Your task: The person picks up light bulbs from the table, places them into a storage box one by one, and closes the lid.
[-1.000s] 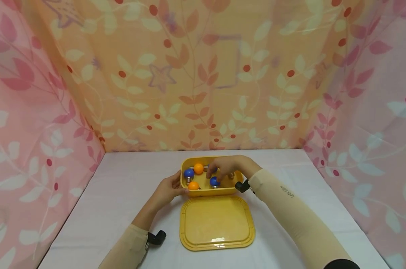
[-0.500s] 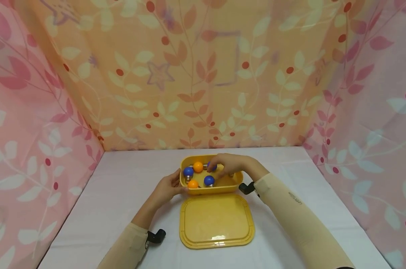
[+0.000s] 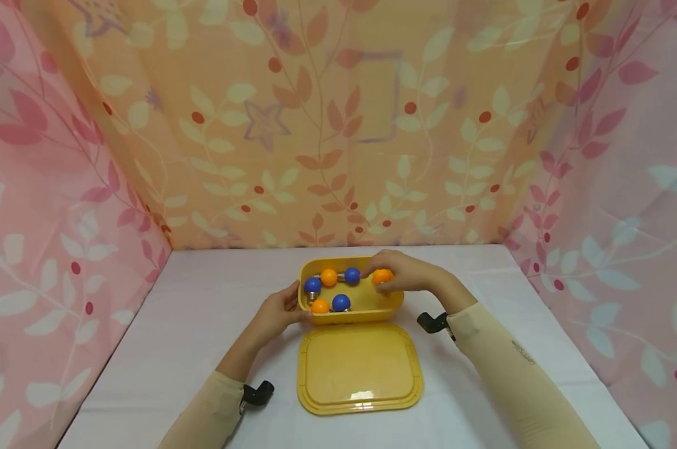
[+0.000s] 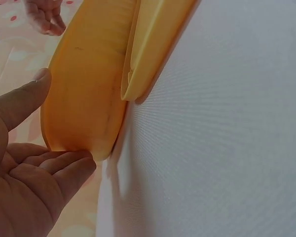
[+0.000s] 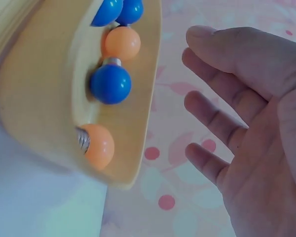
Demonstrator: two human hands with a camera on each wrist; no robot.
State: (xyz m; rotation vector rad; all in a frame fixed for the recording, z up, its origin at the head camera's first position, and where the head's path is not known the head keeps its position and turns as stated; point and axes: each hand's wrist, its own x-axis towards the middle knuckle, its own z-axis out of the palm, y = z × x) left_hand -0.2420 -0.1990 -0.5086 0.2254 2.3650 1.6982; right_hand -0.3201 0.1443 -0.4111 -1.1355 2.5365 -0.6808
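Blue and orange light bulbs with metal screw bases lie in a yellow plastic box (image 3: 366, 305). Along its far side are an orange bulb (image 3: 328, 277) and a blue bulb (image 3: 352, 275); another blue bulb (image 3: 313, 285) is at the left. In front, an orange bulb (image 3: 320, 307) sits beside a blue bulb (image 3: 341, 302). My left hand (image 3: 277, 315) holds the box's left end, thumb and fingers on its wall (image 4: 84, 89). My right hand (image 3: 403, 274) is over the box's right end, partly covering an orange bulb (image 3: 383, 276). Its fingers are spread and hold nothing in the right wrist view.
A flat yellow lid (image 3: 361, 368) lies directly in front of the box. Both rest on a white-covered table (image 3: 215, 280). Patterned cloth (image 3: 338, 125) hangs behind and on both sides.
My right hand has moved right and released the front blue bulb, which now sits farther left, beside the front orange one. An orange bulb at the right has come into view. The left hand stays put.
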